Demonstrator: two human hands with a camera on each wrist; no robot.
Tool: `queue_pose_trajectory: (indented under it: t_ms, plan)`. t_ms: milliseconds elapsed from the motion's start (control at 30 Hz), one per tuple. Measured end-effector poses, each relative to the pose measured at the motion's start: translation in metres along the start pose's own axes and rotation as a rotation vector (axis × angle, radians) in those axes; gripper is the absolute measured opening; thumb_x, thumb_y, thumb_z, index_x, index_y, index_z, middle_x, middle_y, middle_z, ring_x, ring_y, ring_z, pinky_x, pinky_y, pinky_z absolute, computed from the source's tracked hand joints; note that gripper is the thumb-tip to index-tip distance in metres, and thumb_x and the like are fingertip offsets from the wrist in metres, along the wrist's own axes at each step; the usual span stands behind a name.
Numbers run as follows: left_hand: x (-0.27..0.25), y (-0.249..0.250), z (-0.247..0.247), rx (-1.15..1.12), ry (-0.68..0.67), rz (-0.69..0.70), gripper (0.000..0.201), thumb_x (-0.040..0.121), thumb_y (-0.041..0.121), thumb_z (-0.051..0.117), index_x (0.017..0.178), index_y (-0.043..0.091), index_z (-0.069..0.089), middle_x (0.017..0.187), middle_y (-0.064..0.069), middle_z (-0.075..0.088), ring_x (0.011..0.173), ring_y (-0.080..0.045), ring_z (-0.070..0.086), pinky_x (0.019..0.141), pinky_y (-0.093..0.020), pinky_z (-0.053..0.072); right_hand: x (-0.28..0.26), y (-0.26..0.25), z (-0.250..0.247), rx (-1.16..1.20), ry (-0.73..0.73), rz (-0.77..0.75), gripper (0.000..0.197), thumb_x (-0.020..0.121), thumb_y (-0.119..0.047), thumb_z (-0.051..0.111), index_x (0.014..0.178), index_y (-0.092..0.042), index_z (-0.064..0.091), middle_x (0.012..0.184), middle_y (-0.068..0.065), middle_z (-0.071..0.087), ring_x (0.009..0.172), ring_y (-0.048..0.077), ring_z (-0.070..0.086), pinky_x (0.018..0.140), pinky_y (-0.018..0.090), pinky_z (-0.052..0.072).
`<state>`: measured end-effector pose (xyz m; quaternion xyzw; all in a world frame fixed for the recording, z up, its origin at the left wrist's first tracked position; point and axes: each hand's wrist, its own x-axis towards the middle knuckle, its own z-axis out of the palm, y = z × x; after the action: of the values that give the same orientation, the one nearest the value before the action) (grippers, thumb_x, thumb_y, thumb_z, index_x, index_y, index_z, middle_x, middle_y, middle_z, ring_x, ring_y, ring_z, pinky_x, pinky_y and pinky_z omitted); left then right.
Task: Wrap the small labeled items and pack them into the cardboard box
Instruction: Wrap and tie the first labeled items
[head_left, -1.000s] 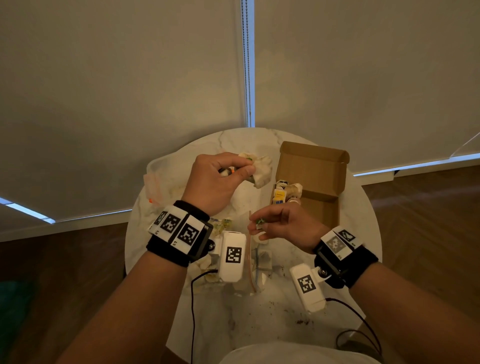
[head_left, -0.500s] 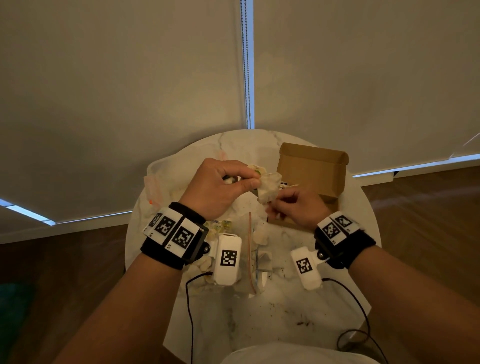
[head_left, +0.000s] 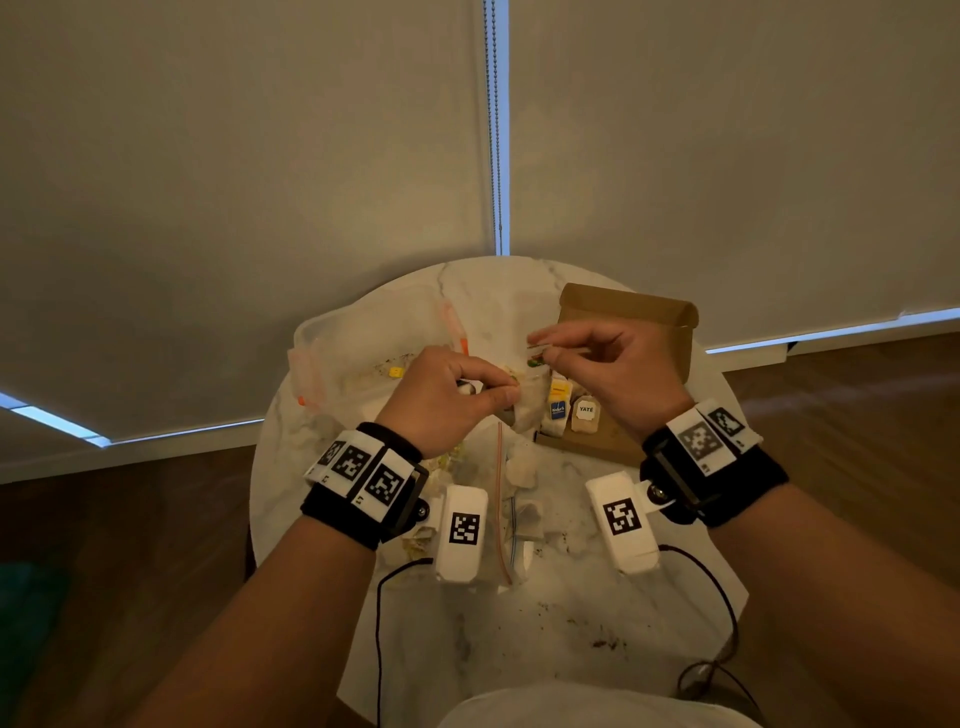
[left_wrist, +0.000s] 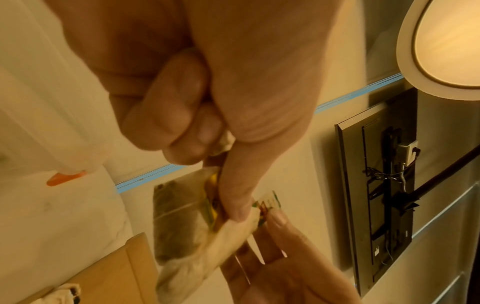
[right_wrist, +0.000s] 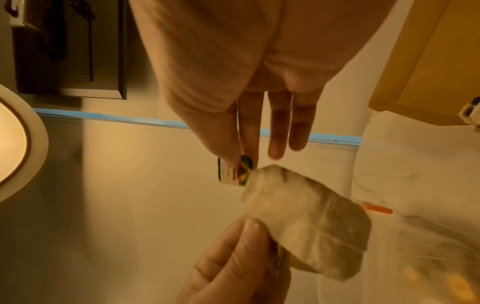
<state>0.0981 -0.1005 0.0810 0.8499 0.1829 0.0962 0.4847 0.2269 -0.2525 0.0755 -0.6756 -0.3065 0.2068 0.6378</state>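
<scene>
My left hand (head_left: 457, 395) pinches a pale tea bag (head_left: 531, 408) between thumb and fingers, above the round marble table (head_left: 519, 623). The bag (right_wrist: 306, 222) hangs below that thumb (left_wrist: 233, 185) in the wrist views. My right hand (head_left: 597, 358) pinches the small green and white paper tag (right_wrist: 233, 170) just above the bag, thumb against forefinger, other fingers straight. The open cardboard box (head_left: 631, 322) sits behind and under my right hand. Inside it stand labeled tea bags, one with a blue label (head_left: 558, 410) and one reading YATE (head_left: 585, 413).
A clear plastic container with orange clips (head_left: 363, 353) lies at the table's far left. Several loose tea bags (head_left: 522, 470) and a clear zip bag (head_left: 506, 519) lie between my wrists. Crumbs (head_left: 602, 644) and a black cable (head_left: 717, 597) sit near the front edge.
My right hand rose from below the tea bag up to above it, carrying the tag over the box. The left hand moved slightly right, holding the bag throughout.
</scene>
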Motion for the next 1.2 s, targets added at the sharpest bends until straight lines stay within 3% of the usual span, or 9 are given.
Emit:
queue_pose_trajectory:
  t_ms: [100, 167, 267, 533, 667, 833, 900, 1033, 1200]
  plan:
    - [0.002, -0.001, 0.002, 0.006, 0.013, -0.029, 0.013, 0.081, 0.017, 0.079, 0.077, 0.029, 0.076, 0.074, 0.020, 0.070, 0.075, 0.007, 0.063, 0.083, -0.024, 0.049, -0.003, -0.003, -0.003, -0.087, -0.053, -0.021, 0.008, 0.084, -0.006, 0.072, 0.087, -0.013, 0.075, 0.082, 0.010, 0.071, 0.073, 0.024, 0.065, 0.067, 0.031, 0.055]
    - [0.003, 0.000, 0.003, 0.006, 0.022, -0.037, 0.013, 0.081, 0.017, 0.079, 0.077, 0.029, 0.077, 0.076, 0.020, 0.071, 0.077, 0.006, 0.064, 0.085, -0.025, 0.050, -0.005, -0.005, -0.005, -0.068, -0.103, -0.006, 0.008, 0.086, -0.005, 0.070, 0.090, -0.009, 0.075, 0.071, 0.009, 0.068, 0.061, 0.017, 0.062, 0.057, 0.025, 0.052]
    - [0.003, 0.002, 0.003, -0.012, 0.036, -0.051, 0.007, 0.082, 0.018, 0.079, 0.080, 0.025, 0.078, 0.080, 0.017, 0.073, 0.080, 0.003, 0.066, 0.088, -0.028, 0.051, -0.012, -0.008, -0.008, -0.005, -0.193, -0.019, 0.010, 0.089, -0.004, 0.065, 0.091, 0.000, 0.073, 0.072, 0.012, 0.071, 0.059, 0.022, 0.063, 0.053, 0.027, 0.051]
    - [0.002, 0.003, 0.005, -0.024, 0.052, -0.034, 0.013, 0.081, 0.017, 0.079, 0.079, 0.030, 0.077, 0.081, 0.014, 0.074, 0.083, -0.003, 0.068, 0.092, -0.038, 0.053, -0.020, 0.008, -0.006, -0.021, -0.207, 0.090, 0.034, 0.082, 0.002, 0.071, 0.115, -0.003, 0.065, 0.067, 0.009, 0.067, 0.056, 0.010, 0.063, 0.056, 0.020, 0.052]
    - [0.001, 0.004, 0.005, -0.033, 0.053, -0.017, 0.021, 0.081, 0.015, 0.079, 0.075, 0.034, 0.075, 0.077, 0.019, 0.073, 0.083, 0.000, 0.068, 0.092, -0.034, 0.052, -0.017, 0.010, -0.006, -0.056, -0.177, 0.148, 0.015, 0.081, -0.001, 0.073, 0.096, -0.002, 0.072, 0.074, 0.008, 0.069, 0.055, 0.003, 0.060, 0.054, 0.015, 0.047]
    - [-0.001, 0.005, 0.003, -0.081, 0.065, 0.057, 0.025, 0.083, 0.002, 0.074, 0.081, 0.028, 0.076, 0.083, 0.018, 0.073, 0.089, 0.001, 0.068, 0.088, -0.017, 0.050, -0.011, 0.018, -0.012, -0.166, -0.079, 0.120, 0.005, 0.080, -0.008, 0.075, 0.084, -0.011, 0.074, 0.090, 0.008, 0.073, 0.080, 0.024, 0.068, 0.072, 0.034, 0.058]
    - [-0.001, 0.004, 0.002, -0.115, 0.097, 0.091, 0.028, 0.081, -0.003, 0.074, 0.083, 0.025, 0.074, 0.083, 0.017, 0.073, 0.085, -0.001, 0.069, 0.081, -0.014, 0.049, -0.009, 0.020, -0.015, -0.162, -0.059, 0.125, 0.005, 0.081, -0.007, 0.075, 0.083, -0.012, 0.074, 0.089, 0.008, 0.073, 0.080, 0.021, 0.069, 0.071, 0.031, 0.058]
    - [0.002, 0.002, 0.002, -0.159, 0.102, -0.006, 0.035, 0.080, 0.000, 0.076, 0.097, 0.026, 0.061, 0.077, 0.011, 0.073, 0.080, -0.001, 0.068, 0.072, -0.015, 0.046, -0.005, 0.022, -0.017, -0.177, -0.046, 0.130, 0.011, 0.083, -0.009, 0.074, 0.082, -0.020, 0.072, 0.082, 0.003, 0.074, 0.074, 0.013, 0.069, 0.068, 0.022, 0.056]
    - [0.003, 0.001, 0.006, -0.060, 0.027, -0.016, 0.017, 0.076, 0.011, 0.083, 0.078, 0.025, 0.074, 0.080, 0.009, 0.075, 0.083, -0.004, 0.069, 0.086, -0.028, 0.051, 0.001, 0.021, -0.014, -0.239, -0.051, 0.095, 0.005, 0.083, -0.010, 0.074, 0.086, -0.015, 0.074, 0.083, 0.004, 0.073, 0.075, 0.015, 0.068, 0.069, 0.023, 0.057]
